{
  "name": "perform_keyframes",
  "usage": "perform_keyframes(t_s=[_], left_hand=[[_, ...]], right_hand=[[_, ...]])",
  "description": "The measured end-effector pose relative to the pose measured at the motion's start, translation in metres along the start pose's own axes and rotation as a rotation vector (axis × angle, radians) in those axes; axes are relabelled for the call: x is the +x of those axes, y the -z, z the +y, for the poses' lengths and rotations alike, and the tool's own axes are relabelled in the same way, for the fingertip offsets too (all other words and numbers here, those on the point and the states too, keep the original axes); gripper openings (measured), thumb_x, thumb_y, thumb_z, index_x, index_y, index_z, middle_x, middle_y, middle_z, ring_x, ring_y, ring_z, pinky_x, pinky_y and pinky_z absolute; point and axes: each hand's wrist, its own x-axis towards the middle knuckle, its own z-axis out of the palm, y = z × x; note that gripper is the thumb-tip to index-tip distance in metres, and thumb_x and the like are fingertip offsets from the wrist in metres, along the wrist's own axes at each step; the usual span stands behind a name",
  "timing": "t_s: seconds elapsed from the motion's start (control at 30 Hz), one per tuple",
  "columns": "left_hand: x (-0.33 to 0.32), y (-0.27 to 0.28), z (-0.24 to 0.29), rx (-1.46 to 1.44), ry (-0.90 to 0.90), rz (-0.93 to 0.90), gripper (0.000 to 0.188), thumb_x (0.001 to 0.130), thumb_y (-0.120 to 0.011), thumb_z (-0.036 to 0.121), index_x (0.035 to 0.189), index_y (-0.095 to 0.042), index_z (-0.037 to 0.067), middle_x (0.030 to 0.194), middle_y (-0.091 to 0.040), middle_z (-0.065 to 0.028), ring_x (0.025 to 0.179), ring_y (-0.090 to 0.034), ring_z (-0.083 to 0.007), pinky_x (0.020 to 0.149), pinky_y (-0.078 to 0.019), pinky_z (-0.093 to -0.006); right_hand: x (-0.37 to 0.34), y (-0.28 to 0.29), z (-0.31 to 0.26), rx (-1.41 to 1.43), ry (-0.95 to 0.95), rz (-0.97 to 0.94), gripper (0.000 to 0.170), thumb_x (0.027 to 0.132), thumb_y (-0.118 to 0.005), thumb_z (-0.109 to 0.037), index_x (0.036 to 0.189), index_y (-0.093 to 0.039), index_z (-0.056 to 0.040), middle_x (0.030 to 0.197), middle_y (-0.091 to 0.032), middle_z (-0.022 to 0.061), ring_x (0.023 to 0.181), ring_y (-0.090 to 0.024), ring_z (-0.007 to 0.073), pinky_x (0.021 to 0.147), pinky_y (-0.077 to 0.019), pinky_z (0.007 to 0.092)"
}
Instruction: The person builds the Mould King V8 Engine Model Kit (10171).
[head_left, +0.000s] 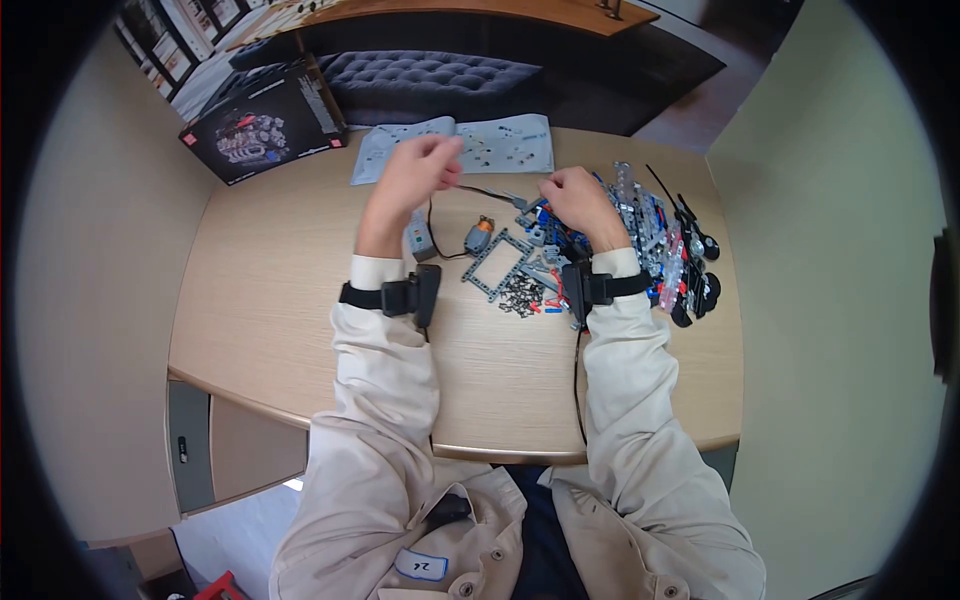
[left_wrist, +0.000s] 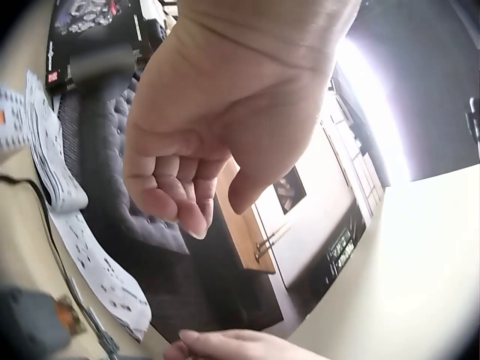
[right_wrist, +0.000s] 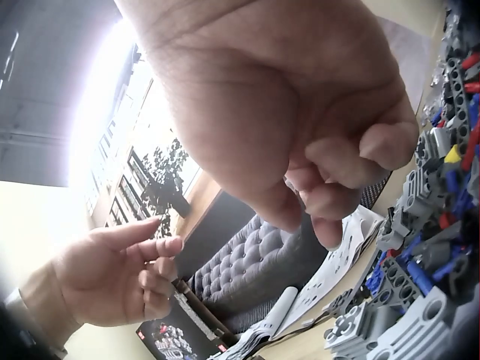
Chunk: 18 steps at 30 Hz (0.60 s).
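Note:
My left hand (head_left: 413,175) is raised over the near side of the unfolded instruction booklet (head_left: 510,147). In the left wrist view its fingers (left_wrist: 166,176) hang loosely curled, with nothing visible in them. On the right, my right hand (head_left: 582,203) hovers at the far left part of a pile of building-brick pieces (head_left: 645,225). The right wrist view shows its fingers (right_wrist: 334,199) loosely bent, also with nothing visible between them. Between the hands lie a grey motor (head_left: 480,236) with an orange end, a cabled grey box (head_left: 417,240) and a rectangular beam frame (head_left: 478,287).
A black box (head_left: 262,130) with an engine picture stands at the back left. Small black connector pins (head_left: 520,297) lie in front of the frame. Black wheel-like parts (head_left: 708,290) edge the pile at right. Side walls flank the table (head_left: 270,270).

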Motion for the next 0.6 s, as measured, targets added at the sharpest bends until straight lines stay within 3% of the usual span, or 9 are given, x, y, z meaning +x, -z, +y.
perform_keyframes(t_s=[0.03,0.1,0.13,0.17,0.23,0.33,0.4,0.53,0.6], left_hand=[[0.003,0.017,-0.008,0.004,0.002,0.008,0.044,0.099,-0.059,0.04,0.116,-0.066,0.0,0.094,-0.068,-0.0079,0.082,-0.065,-0.0146,0.076,-0.0527,-0.0258],[0.012,0.046,-0.028,-0.028,0.1,0.137,0.049,0.099,-0.058,0.038,0.131,-0.058,0.001,0.112,-0.066,-0.0131,0.104,-0.063,-0.0214,0.087,-0.0521,-0.0349],[0.019,0.062,-0.041,-0.022,0.102,0.142,0.049,0.099,-0.058,0.038,0.131,-0.058,0.001,0.112,-0.066,-0.0131,0.104,-0.063,-0.0214,0.087,-0.0521,-0.0349],[0.028,0.078,-0.055,-0.003,0.154,0.234,0.054,0.097,-0.06,0.038,0.135,-0.055,0.0,0.12,-0.063,-0.015,0.11,-0.06,-0.025,0.09,-0.0508,-0.0399],[0.042,0.098,-0.081,0.023,0.208,0.329,0.06,0.094,-0.063,0.038,0.138,-0.051,0.0,0.127,-0.061,-0.017,0.116,-0.058,-0.0287,0.093,-0.0496,-0.0448],[0.051,0.114,-0.094,-0.085,0.325,0.428,0.06,0.093,-0.063,0.038,0.139,-0.05,0.002,0.13,-0.057,-0.0166,0.122,-0.051,-0.0353,0.099,-0.0455,-0.0508],[0.054,0.117,-0.093,-0.186,0.433,0.466,0.052,0.093,-0.063,0.036,0.132,-0.054,0.002,0.118,-0.059,-0.0125,0.109,-0.056,-0.0317,0.091,-0.0494,-0.048],[0.069,0.128,-0.092,-0.179,0.533,0.407,0.041,0.097,-0.059,0.031,0.132,-0.058,0.01,0.121,-0.058,-0.0141,0.108,-0.054,-0.0267,0.081,-0.0517,-0.0445],[0.088,0.143,-0.119,-0.224,0.562,0.375,0.023,0.097,-0.059,0.026,0.112,-0.063,0.009,0.094,-0.062,-0.0075,0.078,-0.055,-0.0176,0.061,-0.0486,-0.0335]], right_hand=[[0.0,0.0,-0.001,0.005,0.007,-0.004,0.034,0.088,-0.061,-0.028,0.095,-0.073,0.0026,0.085,-0.069,0.0274,0.081,-0.069,0.0431,0.079,-0.0539,0.0464],[-0.001,-0.001,-0.003,0.082,0.031,0.002,0.035,0.091,-0.058,-0.024,0.081,-0.068,0.0079,0.062,-0.063,0.0149,0.054,-0.058,0.023,0.058,-0.0473,0.0409],[-0.002,0.004,-0.01,0.041,-0.001,-0.045,0.035,0.093,-0.058,-0.025,0.088,-0.07,0.0074,0.064,-0.067,0.0126,0.057,-0.062,0.0209,0.06,-0.049,0.0384],[-0.001,0.007,-0.017,0.045,0.003,-0.046,0.035,0.093,-0.058,-0.025,0.088,-0.07,0.0074,0.064,-0.067,0.0126,0.057,-0.062,0.0209,0.06,-0.049,0.0384],[0.001,0.008,-0.026,0.107,-0.016,-0.109,0.037,0.089,-0.061,-0.029,0.1,-0.072,0.0041,0.089,-0.07,0.0276,0.086,-0.07,0.0413,0.081,-0.0535,0.045],[0.005,-0.001,-0.035,0.088,0.094,-0.157,0.04,0.09,-0.062,-0.03,0.109,-0.071,0.0034,0.1,-0.071,0.0277,0.096,-0.069,0.041,0.087,-0.0531,0.0431],[0.013,-0.014,-0.036,0.081,0.114,-0.186,0.043,0.09,-0.062,-0.031,0.115,-0.069,0.0031,0.107,-0.07,0.0276,0.102,-0.068,0.0408,0.091,-0.0519,0.042],[0.031,-0.032,-0.03,-0.088,0.115,-0.192,0.054,0.09,-0.062,-0.035,0.129,-0.063,0.0029,0.125,-0.064,0.0273,0.119,-0.061,0.0391,0.103,-0.0472,0.0404],[0.041,-0.036,-0.028,-0.166,0.103,-0.14,0.056,0.09,-0.062,-0.037,0.129,-0.062,0.0033,0.126,-0.064,0.027,0.12,-0.061,0.0387,0.103,-0.0469,0.041]])
